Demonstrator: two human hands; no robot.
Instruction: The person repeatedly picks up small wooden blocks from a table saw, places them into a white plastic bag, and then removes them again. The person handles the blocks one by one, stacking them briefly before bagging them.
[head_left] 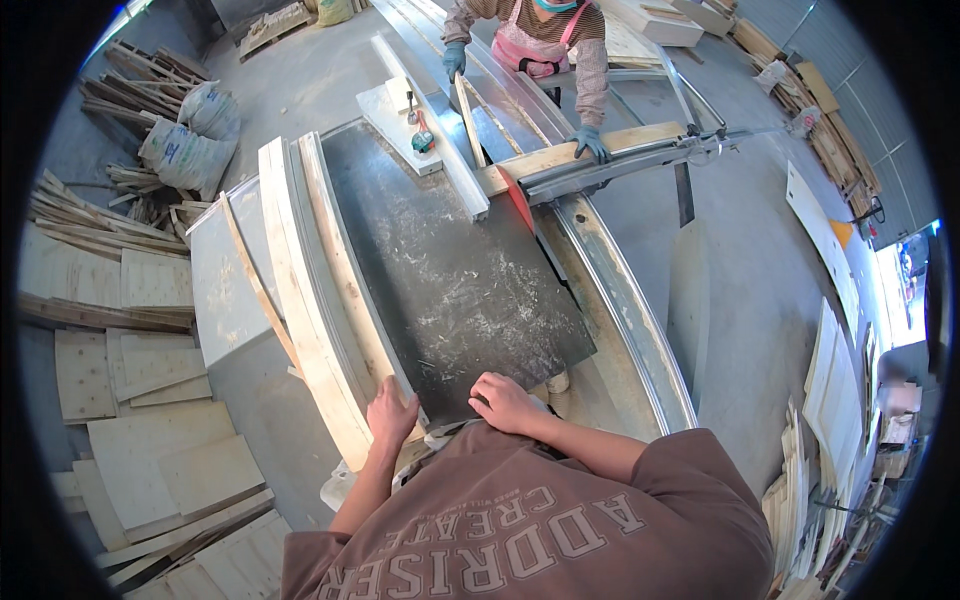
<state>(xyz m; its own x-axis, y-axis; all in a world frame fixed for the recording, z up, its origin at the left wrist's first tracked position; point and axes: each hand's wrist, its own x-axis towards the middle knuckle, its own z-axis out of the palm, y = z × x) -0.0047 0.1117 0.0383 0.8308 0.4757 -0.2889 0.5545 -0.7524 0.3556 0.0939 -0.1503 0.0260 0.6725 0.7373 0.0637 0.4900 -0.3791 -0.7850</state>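
My left hand [392,410] is closed at the near end of a long pale wooden board [345,270], the innermost of several stacked lengthwise along the left side of a dark saw table [450,290]. My right hand [505,404] rests at the table's near edge with curled fingers and nothing visible in them. Sawdust and chips lie scattered over the dark top. Across the table, a co-worker's gloved hand [454,60] holds a thin wood strip [468,118]. The other gloved hand [591,145] presses on a wide plank [545,160] beside the red blade guard [516,200].
A metal fence [440,140] runs along the far table. Next to it, a tape measure [423,140] lies on a white panel. A sliding rail [630,300] borders the right side. Plywood sheets [170,460] and filled sacks [190,150] stand left; panels [830,370] lean right.
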